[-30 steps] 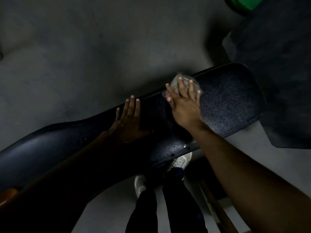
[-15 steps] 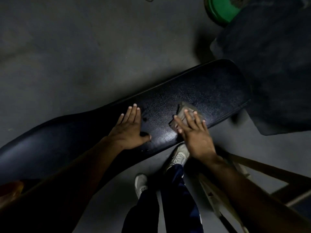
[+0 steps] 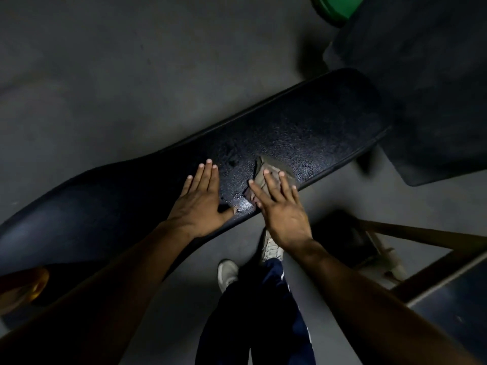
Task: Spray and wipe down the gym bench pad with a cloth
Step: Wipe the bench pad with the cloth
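Bench pad (image 3: pixel 303 133): long, black, textured, running diagonally from lower left to upper right; droplets glisten near its near edge.

Cloth (image 3: pixel 266 168): pale, crumpled, lying on the pad near its near edge, pinned under the right hand.

Right hand (image 3: pixel 282 209): palm down, fingers spread and extended, pressing flat on the cloth; grip apart, not closed round it.

Left hand (image 3: pixel 201 200): palm flat on the pad just beside the cloth, fingers straight and together, thumb out; grip apart, holding nothing.

Floor (image 3: pixel 118 75): grey, beneath.

Black pebbled bench pad (image 3: pixel 303 130), beige cloth (image 3: pixel 266 171), white shoes (image 3: pixel 227 272), green disc (image 3: pixel 336 6)
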Demonstrator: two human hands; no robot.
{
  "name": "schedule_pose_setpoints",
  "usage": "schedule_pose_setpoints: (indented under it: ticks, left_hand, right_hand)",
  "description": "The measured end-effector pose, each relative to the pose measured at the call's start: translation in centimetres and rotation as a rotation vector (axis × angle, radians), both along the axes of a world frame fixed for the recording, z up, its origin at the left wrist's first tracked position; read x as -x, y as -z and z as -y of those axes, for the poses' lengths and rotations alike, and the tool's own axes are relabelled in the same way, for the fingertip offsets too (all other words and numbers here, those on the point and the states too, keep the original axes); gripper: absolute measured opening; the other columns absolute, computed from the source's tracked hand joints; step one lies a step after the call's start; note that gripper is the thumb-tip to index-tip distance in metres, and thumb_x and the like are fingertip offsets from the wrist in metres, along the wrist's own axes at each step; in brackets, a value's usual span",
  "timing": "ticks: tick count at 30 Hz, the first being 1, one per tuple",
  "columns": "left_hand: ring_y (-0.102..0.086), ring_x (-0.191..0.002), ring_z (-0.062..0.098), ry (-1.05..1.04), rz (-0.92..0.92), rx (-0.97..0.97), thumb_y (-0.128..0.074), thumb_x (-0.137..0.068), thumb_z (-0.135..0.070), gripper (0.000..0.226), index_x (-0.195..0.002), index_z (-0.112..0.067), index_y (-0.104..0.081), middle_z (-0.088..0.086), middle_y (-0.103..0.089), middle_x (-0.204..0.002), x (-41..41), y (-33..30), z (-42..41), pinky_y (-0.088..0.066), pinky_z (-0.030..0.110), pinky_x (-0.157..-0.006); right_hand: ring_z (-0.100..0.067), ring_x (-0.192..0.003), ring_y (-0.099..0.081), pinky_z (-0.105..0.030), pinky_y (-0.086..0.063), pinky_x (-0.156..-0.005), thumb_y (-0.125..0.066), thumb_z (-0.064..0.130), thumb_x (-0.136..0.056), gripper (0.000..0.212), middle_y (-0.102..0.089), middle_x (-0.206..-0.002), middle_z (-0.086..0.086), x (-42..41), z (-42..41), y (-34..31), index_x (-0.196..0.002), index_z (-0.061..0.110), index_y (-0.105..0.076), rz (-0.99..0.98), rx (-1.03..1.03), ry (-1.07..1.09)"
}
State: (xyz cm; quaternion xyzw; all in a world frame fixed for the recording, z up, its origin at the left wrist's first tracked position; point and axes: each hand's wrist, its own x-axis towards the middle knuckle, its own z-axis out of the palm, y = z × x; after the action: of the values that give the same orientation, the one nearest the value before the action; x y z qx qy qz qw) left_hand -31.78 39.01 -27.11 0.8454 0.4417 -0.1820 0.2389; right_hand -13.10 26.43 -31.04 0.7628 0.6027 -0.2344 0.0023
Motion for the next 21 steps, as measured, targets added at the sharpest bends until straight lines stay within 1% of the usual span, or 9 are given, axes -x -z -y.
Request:
schedule_pose_setpoints:
  ticks: [1,3,5,8,11,14,17,19,21]
  left_hand:
    - [0.020,-0.152,0.017,-0.004,0.000,0.000,-0.045,-0.087,-0.072,0.112,-0.157,-0.009,0.014,0.005,0.025,-0.165,0.1,0.1,0.1,0.004,0.040,-0.125]
    - [0.019,-0.152,0.018,-0.011,0.000,-0.005,-0.046,-0.087,-0.071,0.111,-0.157,-0.009,0.013,0.006,0.023,-0.165,0.2,0.6,0.3,0.004,0.040,-0.125]
    - [0.019,-0.153,0.019,-0.014,-0.011,0.004,-0.047,-0.086,-0.072,0.112,-0.157,-0.009,0.013,0.006,0.025,-0.165,0.2,1.1,0.7,0.002,0.042,-0.125]
    - [0.021,-0.152,0.020,-0.026,-0.016,-0.003,-0.048,-0.082,-0.077,0.119,-0.156,-0.009,0.016,0.006,0.028,-0.164,0.0,1.8,1.2,0.002,0.045,-0.125]
    - [0.020,-0.152,0.022,-0.021,-0.011,-0.016,-0.049,-0.079,-0.078,0.122,-0.157,-0.008,0.014,0.007,0.025,-0.164,-0.1,2.0,1.2,0.002,0.046,-0.124]
    - [0.019,-0.153,0.020,-0.024,-0.002,-0.029,-0.047,-0.081,-0.076,0.118,-0.157,-0.008,0.012,0.006,0.024,-0.165,0.2,1.8,1.2,-0.001,0.046,-0.125]
    - [0.020,-0.152,0.018,-0.051,0.000,-0.018,-0.047,-0.085,-0.072,0.113,-0.158,-0.010,0.013,0.005,0.024,-0.165,0.0,1.6,1.3,-0.001,0.045,-0.125]
    - [0.021,-0.152,0.017,-0.083,0.017,0.006,-0.048,-0.087,-0.070,0.111,-0.158,-0.011,0.013,0.004,0.025,-0.165,-0.2,1.3,1.4,0.001,0.044,-0.125]
    - [0.019,-0.152,0.016,-0.095,0.042,0.004,-0.048,-0.087,-0.069,0.109,-0.158,-0.012,0.011,0.003,0.023,-0.165,-0.2,1.1,1.2,0.002,0.044,-0.125]
  right_hand:
    - [-0.032,-0.162,0.004,-0.054,-0.014,-0.130,-0.042,0.035,-0.112,0.062,0.002,-0.177,0.004,-0.7,0.6,0.0,-0.166,0.045,-0.013,0.016,0.016,-0.006]
    - [-0.032,-0.163,0.001,-0.054,-0.015,-0.130,-0.039,0.039,-0.112,0.061,-0.002,-0.177,0.003,-2.8,1.1,0.1,-0.165,0.046,-0.012,0.049,0.020,0.012]
    - [-0.034,-0.163,-0.002,-0.055,-0.014,-0.130,-0.036,0.041,-0.112,0.057,-0.005,-0.177,0.002,-5.3,0.8,0.1,-0.165,0.046,-0.014,0.051,0.022,0.106]
    - [-0.035,-0.163,0.003,-0.056,-0.008,-0.131,-0.029,0.043,-0.114,0.052,-0.003,-0.177,0.001,-7.9,-1.3,0.2,-0.165,0.045,-0.019,0.012,0.023,0.243]
    - [-0.040,-0.162,0.007,-0.061,-0.002,-0.129,-0.029,0.043,-0.114,0.052,-0.002,-0.177,-0.002,-7.2,-3.7,0.3,-0.165,0.040,-0.024,-0.040,-0.001,0.313]
    - [-0.042,-0.161,0.007,-0.064,-0.002,-0.128,-0.030,0.041,-0.114,0.053,-0.002,-0.177,-0.004,-4.1,-4.2,0.4,-0.166,0.039,-0.021,-0.034,-0.018,0.189]
    - [-0.043,-0.161,0.001,-0.066,-0.008,-0.128,-0.038,0.038,-0.112,0.056,-0.007,-0.177,-0.006,-0.9,-2.6,0.4,-0.166,0.037,-0.022,0.000,-0.049,-0.001]
    - [-0.041,-0.162,-0.001,-0.063,-0.011,-0.128,-0.041,0.037,-0.111,0.058,-0.010,-0.177,-0.004,0.1,-0.7,0.3,-0.166,0.037,-0.022,-0.004,-0.048,-0.109]
    - [-0.036,-0.163,0.000,-0.059,-0.013,-0.129,-0.038,0.034,-0.110,0.059,-0.010,-0.176,0.000,-0.3,1.4,0.0,-0.166,0.040,-0.021,0.008,-0.039,-0.182]
